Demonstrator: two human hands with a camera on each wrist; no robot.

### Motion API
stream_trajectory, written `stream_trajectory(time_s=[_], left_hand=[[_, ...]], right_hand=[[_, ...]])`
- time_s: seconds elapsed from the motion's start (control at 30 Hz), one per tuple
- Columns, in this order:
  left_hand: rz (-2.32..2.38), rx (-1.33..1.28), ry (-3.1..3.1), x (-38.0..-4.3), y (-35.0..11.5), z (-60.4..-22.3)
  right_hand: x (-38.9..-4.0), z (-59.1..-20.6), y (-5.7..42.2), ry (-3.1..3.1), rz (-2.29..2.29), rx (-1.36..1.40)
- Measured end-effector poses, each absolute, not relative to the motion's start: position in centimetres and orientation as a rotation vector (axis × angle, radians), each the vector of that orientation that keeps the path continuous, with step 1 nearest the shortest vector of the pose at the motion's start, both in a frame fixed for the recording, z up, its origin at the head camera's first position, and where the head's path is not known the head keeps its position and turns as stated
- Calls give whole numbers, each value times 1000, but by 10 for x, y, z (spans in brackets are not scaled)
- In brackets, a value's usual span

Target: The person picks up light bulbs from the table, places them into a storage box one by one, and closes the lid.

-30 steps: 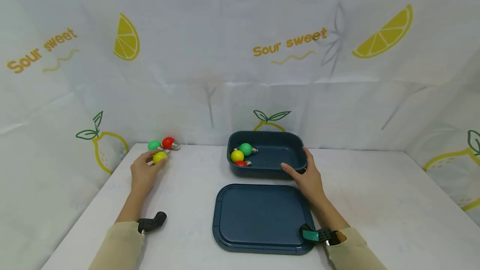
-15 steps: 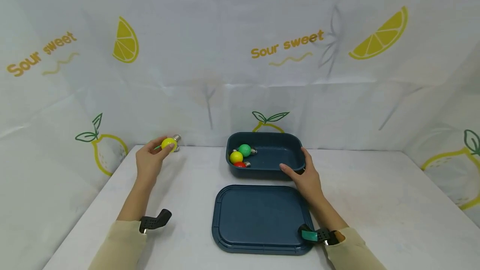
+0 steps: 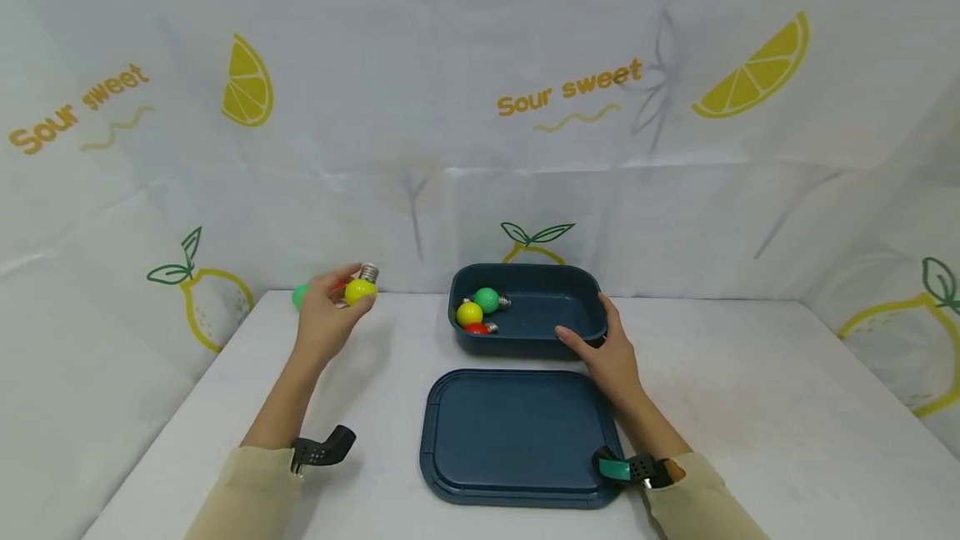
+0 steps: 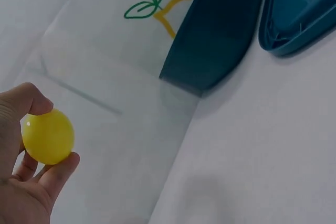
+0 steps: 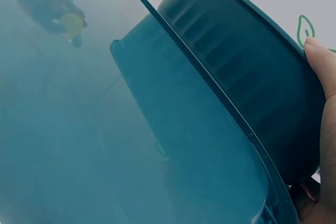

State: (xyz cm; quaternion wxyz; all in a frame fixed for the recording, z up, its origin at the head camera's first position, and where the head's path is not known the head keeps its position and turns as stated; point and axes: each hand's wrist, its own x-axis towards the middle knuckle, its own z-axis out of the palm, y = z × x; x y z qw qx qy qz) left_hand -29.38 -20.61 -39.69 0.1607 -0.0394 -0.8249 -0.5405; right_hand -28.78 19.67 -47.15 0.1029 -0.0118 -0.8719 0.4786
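Note:
My left hand pinches a yellow light bulb between thumb and fingers, above the table, its metal screw base pointing up. Behind that hand, a green bulb and a red bulb are mostly hidden. My right hand grips the right front corner of a dark blue box, thumb over the front rim and fingers at the right side. In the box's left end lie a green bulb, a yellow bulb and a red bulb. The left wrist view shows the held yellow bulb close up.
A dark blue lid lies flat on the white table, just in front of the box. A white cloth backdrop with lemon prints stands behind the table's far edge.
My left hand has lifted the yellow bulb off the table and carried it rightwards, turning its base upward. The right hand stays on the box.

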Motion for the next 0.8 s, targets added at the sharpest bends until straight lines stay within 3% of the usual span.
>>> stream_trajectory(time_s=[0.43, 0.8], left_hand=[[-1474, -230, -2357, -305, -163, -398], [-1370, -346, -2236, -315, -122, -370]], right_hand=[[-290, -473, 194, -2574, 1413, -33], [-289, -474, 197, -2563, 1416, -39]])
